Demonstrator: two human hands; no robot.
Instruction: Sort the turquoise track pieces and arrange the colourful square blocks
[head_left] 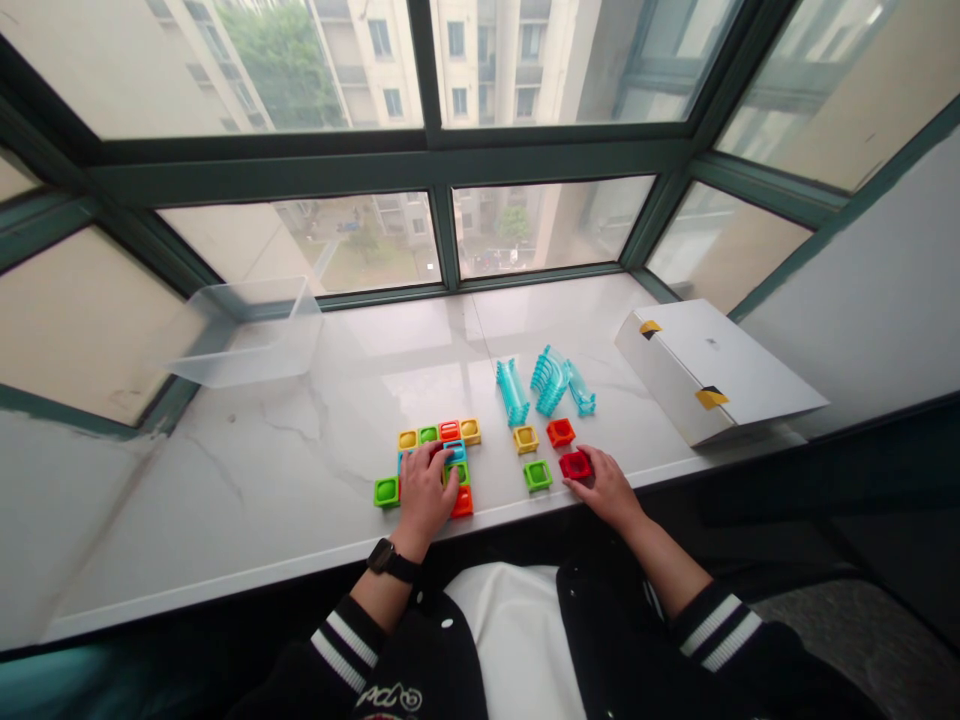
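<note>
My left hand [426,490] lies flat, fingers stretched, on a cluster of joined square blocks [439,434] in yellow, green, red, orange and blue near the sill's front edge. It covers the cluster's middle. A green block [386,491] sticks out at its left. My right hand [606,487] rests to the right, its fingers closed on a loose red square block [575,464]. Three loose blocks lie between my hands: yellow [525,438], orange [559,432] and green [537,475]. Behind them lie three translucent blue ribbed track pieces [551,382].
All of this sits on a white marble window sill [285,450]. A clear plastic bin [247,330] stands at the back left. A white cardboard box [705,365] with yellow tape lies at the right. Dark-framed windows close off the back.
</note>
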